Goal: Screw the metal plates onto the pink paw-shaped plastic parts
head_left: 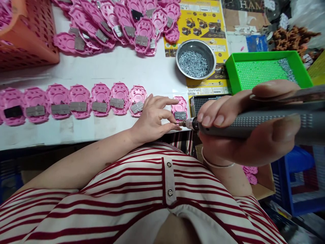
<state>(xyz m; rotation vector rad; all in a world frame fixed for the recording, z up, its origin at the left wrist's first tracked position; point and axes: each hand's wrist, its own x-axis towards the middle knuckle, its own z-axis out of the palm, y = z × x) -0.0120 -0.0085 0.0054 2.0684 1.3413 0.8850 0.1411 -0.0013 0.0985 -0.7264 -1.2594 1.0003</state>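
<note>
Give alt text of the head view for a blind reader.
A person's right hand holds a gray screwdriver, its tip by the left hand and a pink part. More lie in a row and a pile on the white table.

This looks like a workshop, where lots of the same thing get put together. On the white table (114,69), a row of pink plastic parts (58,100) runs across the left of the frame. A big pile of pink parts (109,25) sits at the top, by an orange basket (29,42) at the upper left. Tiny shiny metal bits fill a bowl (211,61) near the upper middle. At the right, a hand (228,145) holds a power screwdriver (254,122). A blue crate (281,183) is at the lower right.
</note>
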